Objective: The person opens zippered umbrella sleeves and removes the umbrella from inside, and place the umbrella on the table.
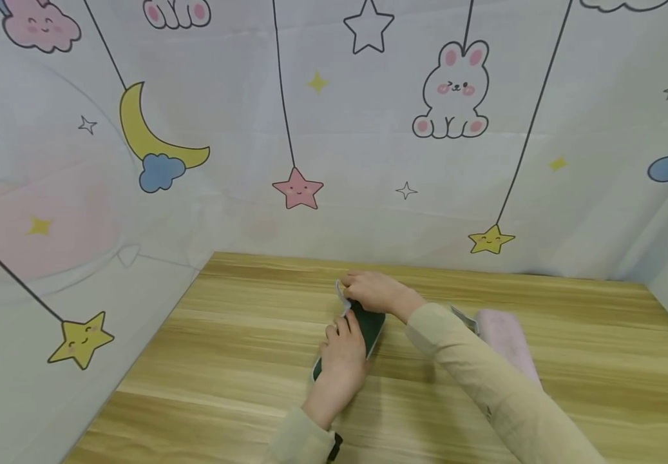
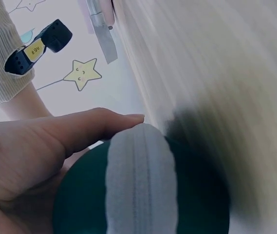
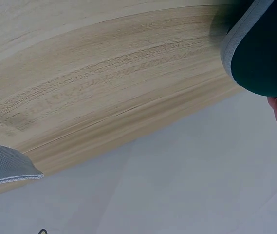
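A dark green pencil case (image 1: 373,327) with a pale zipper band (image 2: 142,185) sits on the wooden table, angled away from me. My left hand (image 1: 342,351) grips its near part, the thumb (image 2: 99,124) lying along the side beside the zipper in the left wrist view. At the far end my right hand (image 1: 375,291) holds the case with curled fingers, close to a grey strap (image 1: 342,295). What those fingertips pinch is hidden. The right wrist view catches the green end of the case (image 3: 262,63) at its upper right corner.
To the right, partly behind my right forearm, lies a pink pencil case (image 1: 504,335) with a grey tab (image 1: 462,316). White cloth printed with stars and rabbits (image 1: 357,142) rises behind the wooden table (image 1: 218,335) and along its left side.
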`<action>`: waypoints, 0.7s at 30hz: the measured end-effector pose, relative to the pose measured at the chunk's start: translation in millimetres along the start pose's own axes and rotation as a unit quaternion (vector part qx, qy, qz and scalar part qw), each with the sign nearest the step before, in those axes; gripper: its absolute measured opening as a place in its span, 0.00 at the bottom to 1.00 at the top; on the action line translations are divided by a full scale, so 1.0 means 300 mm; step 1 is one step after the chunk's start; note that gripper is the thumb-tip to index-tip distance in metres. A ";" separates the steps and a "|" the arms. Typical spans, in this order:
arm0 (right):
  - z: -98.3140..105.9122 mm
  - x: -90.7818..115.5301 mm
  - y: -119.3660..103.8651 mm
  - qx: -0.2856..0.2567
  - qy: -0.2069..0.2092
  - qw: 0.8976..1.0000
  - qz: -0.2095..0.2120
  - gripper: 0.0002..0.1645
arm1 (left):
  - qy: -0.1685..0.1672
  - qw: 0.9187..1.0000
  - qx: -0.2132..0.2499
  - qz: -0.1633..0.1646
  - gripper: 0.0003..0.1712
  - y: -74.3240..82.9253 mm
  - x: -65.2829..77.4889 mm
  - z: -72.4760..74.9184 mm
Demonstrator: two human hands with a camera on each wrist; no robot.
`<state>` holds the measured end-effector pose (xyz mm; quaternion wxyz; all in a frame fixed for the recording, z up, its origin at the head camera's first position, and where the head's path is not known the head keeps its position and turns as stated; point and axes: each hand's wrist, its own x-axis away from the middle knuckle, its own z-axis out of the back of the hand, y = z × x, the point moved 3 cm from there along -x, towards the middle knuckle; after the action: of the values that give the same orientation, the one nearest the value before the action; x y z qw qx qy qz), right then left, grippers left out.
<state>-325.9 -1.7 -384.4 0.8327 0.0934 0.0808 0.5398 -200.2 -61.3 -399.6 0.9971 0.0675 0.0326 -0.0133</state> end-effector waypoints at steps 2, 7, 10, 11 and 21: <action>0.000 0.001 0.002 -0.006 0.000 1.000 -0.003 0.09 | -0.002 1.000 -0.003 0.001 0.50 0.000 0.001 0.000; -0.006 0.008 0.011 -0.018 -0.002 1.000 -0.020 0.09 | 0.001 1.000 -0.002 0.001 0.50 0.003 0.002 -0.002; -0.008 0.012 0.013 -0.020 0.000 0.999 -0.025 0.10 | 0.005 1.000 -0.001 0.000 0.50 0.000 0.002 -0.002; -0.009 0.013 0.013 -0.021 0.000 0.999 -0.026 0.10 | 0.005 1.000 -0.003 0.000 0.50 -0.001 0.002 -0.002; -0.012 0.014 0.012 -0.039 -0.004 0.998 -0.039 0.10 | -0.002 1.000 0.000 -0.001 0.50 -0.008 0.008 -0.006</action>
<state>-328.3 3.9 -387.0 0.8564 0.0597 0.0594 0.5094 -198.1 -63.6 -401.8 0.9971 0.0672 0.0312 -0.0148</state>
